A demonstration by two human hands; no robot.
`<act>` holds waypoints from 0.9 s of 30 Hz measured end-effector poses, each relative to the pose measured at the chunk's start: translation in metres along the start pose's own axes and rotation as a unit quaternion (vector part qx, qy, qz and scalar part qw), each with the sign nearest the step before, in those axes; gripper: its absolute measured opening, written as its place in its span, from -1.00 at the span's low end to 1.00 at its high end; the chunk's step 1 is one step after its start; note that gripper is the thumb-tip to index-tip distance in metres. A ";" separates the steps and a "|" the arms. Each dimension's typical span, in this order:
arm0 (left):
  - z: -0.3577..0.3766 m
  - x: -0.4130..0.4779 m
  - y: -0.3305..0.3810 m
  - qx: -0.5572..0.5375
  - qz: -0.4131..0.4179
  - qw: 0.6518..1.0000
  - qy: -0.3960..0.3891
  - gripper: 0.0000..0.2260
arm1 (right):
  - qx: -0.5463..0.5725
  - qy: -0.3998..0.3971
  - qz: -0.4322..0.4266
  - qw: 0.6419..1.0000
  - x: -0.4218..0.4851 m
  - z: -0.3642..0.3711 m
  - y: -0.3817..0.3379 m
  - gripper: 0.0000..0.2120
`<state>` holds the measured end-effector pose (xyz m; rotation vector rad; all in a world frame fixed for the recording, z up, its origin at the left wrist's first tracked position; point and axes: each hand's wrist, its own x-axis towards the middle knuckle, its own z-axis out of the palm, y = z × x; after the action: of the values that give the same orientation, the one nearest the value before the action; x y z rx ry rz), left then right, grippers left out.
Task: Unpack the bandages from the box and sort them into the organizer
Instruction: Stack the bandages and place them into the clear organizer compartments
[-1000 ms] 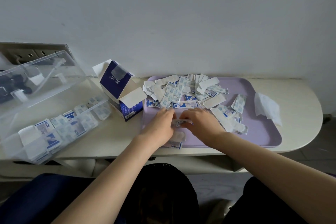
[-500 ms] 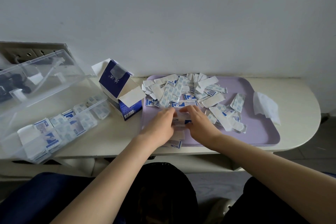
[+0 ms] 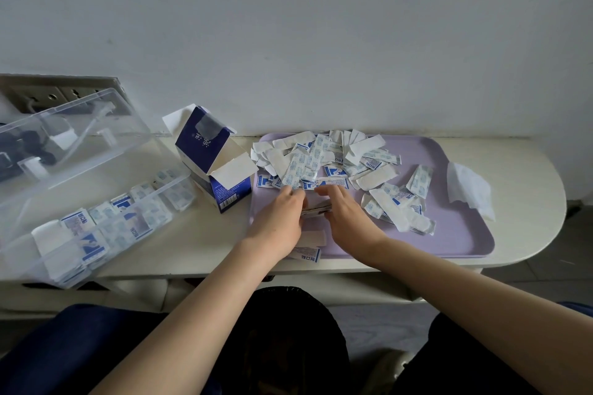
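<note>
Now | left hand (image 3: 278, 220) grip: clasps bandage stack (image 3: 316, 210) | right hand (image 3: 350, 218) grip: same stack | over tray (image 3: 455, 234)

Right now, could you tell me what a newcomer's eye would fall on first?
A heap of bandages covers the purple tray mid-table, where the left hand and right hand hold a small stack. Left of it stand the opened blue box and the clear organizer, partly filled.

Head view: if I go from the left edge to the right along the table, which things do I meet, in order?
Clear organizer with open lid → opened blue box → heap of bandages on the purple tray → white tissue.
</note>
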<state>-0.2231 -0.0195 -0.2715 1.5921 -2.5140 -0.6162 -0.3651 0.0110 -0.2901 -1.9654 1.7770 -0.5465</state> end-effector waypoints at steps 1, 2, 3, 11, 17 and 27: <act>0.001 0.000 0.000 -0.001 -0.001 1.000 -0.001 -0.79 | -0.006 -0.007 -0.003 1.000 0.000 0.000 0.001 -0.57; 0.001 0.001 0.000 0.000 -0.003 1.000 -0.003 -0.79 | -0.013 -0.011 -0.006 1.000 0.000 0.001 0.002 -0.58; 0.002 0.001 0.000 0.002 -0.004 1.000 -0.005 -0.79 | -0.019 -0.011 -0.008 1.000 0.000 0.000 0.002 -0.61; -0.008 -0.006 0.004 0.054 0.012 0.998 0.004 -0.79 | -0.085 0.018 -0.061 0.994 0.002 -0.009 -0.003 -0.80; -0.029 -0.023 0.017 0.130 0.021 0.991 -0.002 -0.74 | -0.154 0.049 -0.103 0.981 0.000 -0.016 -0.014 -0.81; -0.038 -0.043 -0.004 0.159 0.034 0.984 0.074 -0.63 | -0.188 0.023 -0.157 0.969 -0.005 -0.028 -0.040 -0.78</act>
<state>-0.1891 0.0065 -0.2327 1.5675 -2.6402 -0.0841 -0.3484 0.0182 -0.2443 -2.5409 1.7012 -0.3718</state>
